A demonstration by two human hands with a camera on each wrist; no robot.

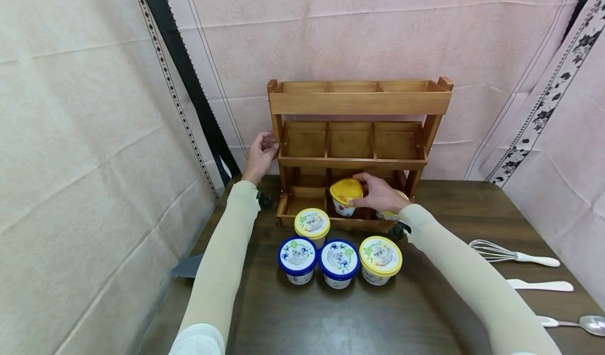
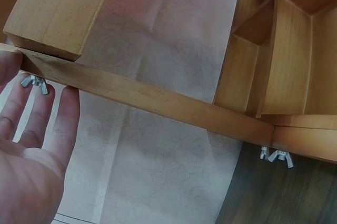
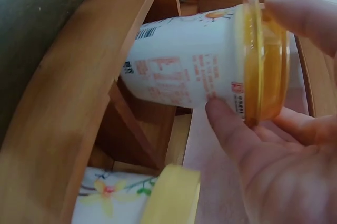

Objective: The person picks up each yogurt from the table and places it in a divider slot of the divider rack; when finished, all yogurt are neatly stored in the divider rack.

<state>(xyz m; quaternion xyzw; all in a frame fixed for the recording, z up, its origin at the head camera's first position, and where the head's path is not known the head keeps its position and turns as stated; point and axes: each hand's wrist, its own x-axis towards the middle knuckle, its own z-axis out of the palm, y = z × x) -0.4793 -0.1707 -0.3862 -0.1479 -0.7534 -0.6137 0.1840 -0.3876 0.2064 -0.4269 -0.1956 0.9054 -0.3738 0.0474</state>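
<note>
My right hand (image 1: 378, 193) grips a white cup with an orange-yellow lid (image 1: 346, 191), fingers and thumb around its lid end. The cup is at the middle compartment of the bottom tier of a wooden rack (image 1: 361, 103); its base is partly hidden by the front board in the right wrist view. Beside it, a pale-yellow-lidded cup (image 3: 174, 195) sits in the right compartment, mostly hidden by my hand in the head view. My left hand (image 1: 261, 155) holds the rack's left side post (image 2: 152, 97), thumb on one face and fingertips against the outer side, near a wing nut (image 2: 36, 81).
Before the rack stand two blue-lidded cups (image 1: 298, 255) and two yellow-lidded cups (image 1: 380, 255). A whisk (image 1: 512, 254), a white-handled utensil (image 1: 541, 285) and a spoon (image 1: 574, 323) lie at the table's right. A grey flat object (image 1: 187, 266) shows at the left edge.
</note>
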